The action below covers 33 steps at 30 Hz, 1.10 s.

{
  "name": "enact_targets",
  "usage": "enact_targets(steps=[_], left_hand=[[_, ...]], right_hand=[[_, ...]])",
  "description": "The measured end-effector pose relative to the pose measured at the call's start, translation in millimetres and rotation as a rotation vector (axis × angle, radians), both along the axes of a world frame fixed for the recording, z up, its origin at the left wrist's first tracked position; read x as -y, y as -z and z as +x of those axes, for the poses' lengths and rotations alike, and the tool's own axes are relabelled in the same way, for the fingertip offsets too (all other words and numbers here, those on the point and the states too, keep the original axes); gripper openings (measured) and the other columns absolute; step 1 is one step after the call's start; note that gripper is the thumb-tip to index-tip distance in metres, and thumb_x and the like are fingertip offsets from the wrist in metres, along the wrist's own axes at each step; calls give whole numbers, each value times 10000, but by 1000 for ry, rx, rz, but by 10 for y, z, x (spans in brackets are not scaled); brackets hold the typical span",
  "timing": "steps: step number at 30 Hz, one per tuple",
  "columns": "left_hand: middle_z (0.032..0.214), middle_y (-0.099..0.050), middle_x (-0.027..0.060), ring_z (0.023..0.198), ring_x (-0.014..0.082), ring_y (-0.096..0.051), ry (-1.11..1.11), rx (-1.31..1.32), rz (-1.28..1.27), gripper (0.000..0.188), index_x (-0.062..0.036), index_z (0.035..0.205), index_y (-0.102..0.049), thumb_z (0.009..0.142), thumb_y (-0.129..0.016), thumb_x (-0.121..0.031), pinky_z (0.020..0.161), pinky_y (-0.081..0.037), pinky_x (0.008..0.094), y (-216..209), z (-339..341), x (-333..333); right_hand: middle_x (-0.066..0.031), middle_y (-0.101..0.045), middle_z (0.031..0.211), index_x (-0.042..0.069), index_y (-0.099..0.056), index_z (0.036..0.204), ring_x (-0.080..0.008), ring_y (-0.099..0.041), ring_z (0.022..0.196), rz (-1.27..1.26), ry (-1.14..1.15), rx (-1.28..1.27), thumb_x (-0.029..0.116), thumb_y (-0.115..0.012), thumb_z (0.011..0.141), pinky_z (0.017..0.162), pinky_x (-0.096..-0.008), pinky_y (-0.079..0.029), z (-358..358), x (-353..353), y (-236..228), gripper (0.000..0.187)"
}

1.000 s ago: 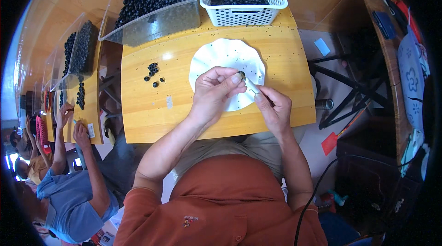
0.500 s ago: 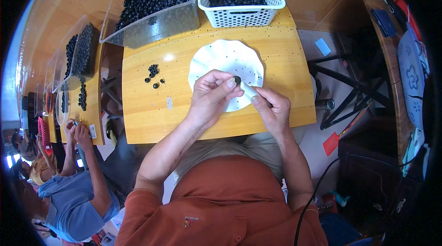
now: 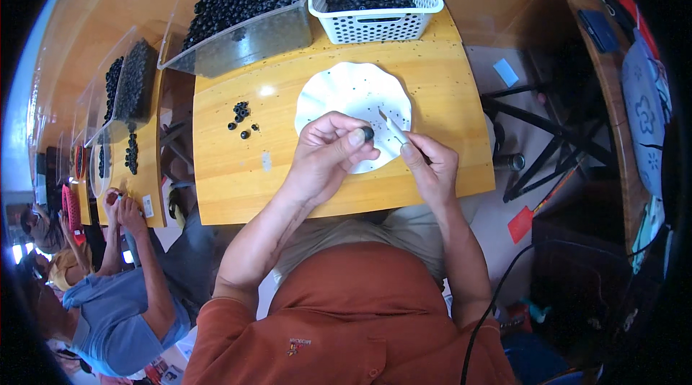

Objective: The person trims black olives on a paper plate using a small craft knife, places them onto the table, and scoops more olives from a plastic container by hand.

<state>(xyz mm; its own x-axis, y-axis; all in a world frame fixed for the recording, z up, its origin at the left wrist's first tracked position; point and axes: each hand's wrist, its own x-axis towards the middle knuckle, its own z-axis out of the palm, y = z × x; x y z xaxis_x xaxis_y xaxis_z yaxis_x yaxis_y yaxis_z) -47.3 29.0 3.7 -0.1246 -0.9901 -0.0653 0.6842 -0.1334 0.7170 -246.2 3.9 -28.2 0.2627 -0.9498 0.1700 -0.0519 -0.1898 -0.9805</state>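
Observation:
My left hand [image 3: 328, 151] pinches a small round black piece [image 3: 368, 133] between thumb and fingertips, above the near part of a white wavy-edged plate [image 3: 339, 86]. Black crumbs dot the plate. In my right hand [image 3: 434, 172] is a small knife [image 3: 396, 130] with a pale handle. Its narrow blade points up and away to the left, apart from the black piece. A small group of similar black pieces [image 3: 241, 109] lies on the wooden table [image 3: 238, 183], left of the plate.
A clear bin [image 3: 252, 46] full of black pieces and a white perforated basket [image 3: 378, 28] holding more stand at the table's far edge. To the left, a person in a blue shirt [image 3: 119, 313] works at another table. A folding stand's black legs [image 3: 548, 125] are at right.
The knife has come away from the black piece, and its blade now shows. My right hand has shifted slightly right; my left hand stays nearly in place with the piece.

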Motion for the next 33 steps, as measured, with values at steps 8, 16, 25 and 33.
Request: enact_targets(steps=[8,16,25,33], left_hand=[[928,-689,95,835,136,-686,-33,-36,38,96,-13,1016,-637,935,-629,-66,805,-623,323,103,24,-5],[944,-691,98,830,140,-692,-37,-1,49,88,-18,1010,-636,933,-629,-60,802,-625,324,143,25,-10],[962,-676,104,834,155,-676,10,-44,40,91,-19,1000,-643,924,-648,-69,793,-613,328,113,31,-104],[965,-679,102,853,174,-674,63,-55,-83,117,-3,1025,-648,933,-641,-75,816,-598,343,17,48,-112]], right_hand=[[-80,-659,775,-45,-693,1063,-100,-561,658,-93,-81,-7,175,-670,924,599,-253,-441,-25,-12,-9,262],[-87,-659,758,-47,-695,1039,-102,-553,615,-140,-101,-26,180,-696,904,566,-255,-433,-24,-9,23,263],[-81,-671,771,-53,-692,1038,-95,-572,645,-139,-97,-22,141,-686,912,586,-247,-450,-14,-9,-26,231],[-18,-613,713,-60,-684,1035,-61,-520,651,-47,38,36,190,-656,950,575,-227,-422,6,-17,30,265]])
